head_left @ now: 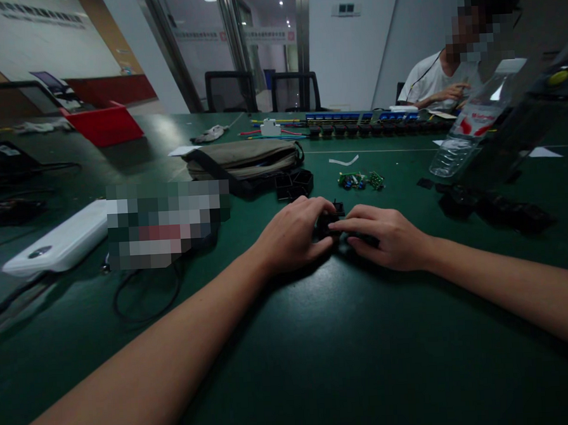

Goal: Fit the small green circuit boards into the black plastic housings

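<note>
At table (296, 364), pinching black part (322, 223) in left hand (294, 232); cannot tell grip of right hand (384, 236). Likely light, stiff; hold by edges.

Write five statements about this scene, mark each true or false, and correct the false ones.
1. The left hand and right hand are both at a small black part. True.
2. The bottle is on the person's left. False: the bottle is on the right.
3. Green boards lie beyond the hands. True.
4. The bag lies nearer the person than the hands. False: the bag lies beyond them.
5. A red bin is left of the bag. True.
</note>
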Tool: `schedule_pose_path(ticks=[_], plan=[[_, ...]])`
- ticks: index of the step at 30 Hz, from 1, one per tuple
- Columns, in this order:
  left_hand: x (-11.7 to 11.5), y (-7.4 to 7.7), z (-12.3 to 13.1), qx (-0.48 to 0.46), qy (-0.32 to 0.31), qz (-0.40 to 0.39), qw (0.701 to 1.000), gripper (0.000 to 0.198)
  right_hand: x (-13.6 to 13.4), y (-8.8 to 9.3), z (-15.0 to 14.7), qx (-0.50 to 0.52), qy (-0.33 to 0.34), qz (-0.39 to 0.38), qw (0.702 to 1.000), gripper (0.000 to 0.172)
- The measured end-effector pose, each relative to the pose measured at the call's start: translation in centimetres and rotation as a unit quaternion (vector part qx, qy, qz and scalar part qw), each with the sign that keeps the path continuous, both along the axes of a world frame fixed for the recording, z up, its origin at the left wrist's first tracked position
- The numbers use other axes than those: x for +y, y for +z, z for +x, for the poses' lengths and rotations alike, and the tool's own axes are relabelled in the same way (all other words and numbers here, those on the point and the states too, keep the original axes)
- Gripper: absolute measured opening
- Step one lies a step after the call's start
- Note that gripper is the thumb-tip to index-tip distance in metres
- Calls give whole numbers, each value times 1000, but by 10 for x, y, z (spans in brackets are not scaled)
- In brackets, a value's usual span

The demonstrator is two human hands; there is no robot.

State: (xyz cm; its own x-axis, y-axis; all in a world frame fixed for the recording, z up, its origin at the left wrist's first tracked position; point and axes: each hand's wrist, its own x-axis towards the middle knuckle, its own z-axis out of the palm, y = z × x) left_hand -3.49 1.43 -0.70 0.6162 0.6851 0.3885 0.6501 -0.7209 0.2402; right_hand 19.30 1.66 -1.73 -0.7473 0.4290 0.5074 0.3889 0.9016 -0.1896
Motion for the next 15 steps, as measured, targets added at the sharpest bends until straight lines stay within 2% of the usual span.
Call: schedule_pose_path(ticks=[3,10,15], plan=[[-1,2,0,13,-1,-5,1000,30,0,1,0,15,-9,-5,1000,33],[4,2,-3,28,41,-14,999,21,9,0,1,50,-152,-30,987,27],[5,1,-3,25,45,-26,998,23,11,-2,0,33,-163,-44,985,30]])
